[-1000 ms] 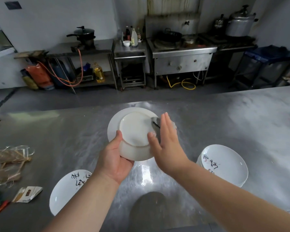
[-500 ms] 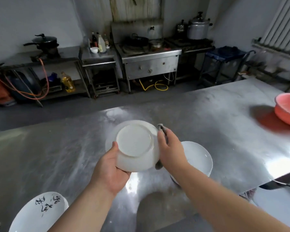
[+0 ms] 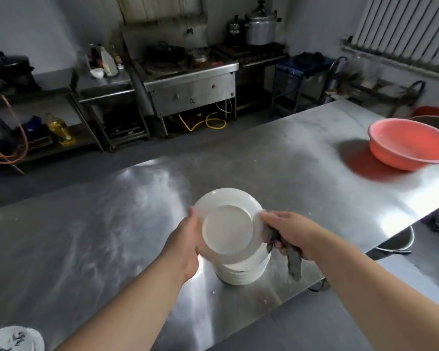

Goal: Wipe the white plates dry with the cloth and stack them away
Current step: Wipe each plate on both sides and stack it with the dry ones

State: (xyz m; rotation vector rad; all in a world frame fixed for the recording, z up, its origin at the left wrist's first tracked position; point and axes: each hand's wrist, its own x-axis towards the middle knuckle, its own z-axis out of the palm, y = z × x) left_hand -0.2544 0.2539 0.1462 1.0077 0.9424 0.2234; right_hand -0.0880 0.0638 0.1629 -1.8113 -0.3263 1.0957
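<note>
The left hand curls round the 9 o'clock rim of a round white ceramic plate, underside up. The right hand pinches its 3 o'clock rim, clutching a dark grey cloth. The plate hangs just above a stack of white plates on the steel tabletop. A pink plastic basin sits at 2 o'clock, and a steel stove stands at 12 across the room.

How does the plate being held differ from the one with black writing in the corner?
The held plate shows a plain white underside; the corner plate carries black brush marks. The held plate is lifted and tilted between the left hand and the right hand, which also grips the cloth; the corner plate lies on the steel table, untouched and cut off by the frame. Both are white.
</note>
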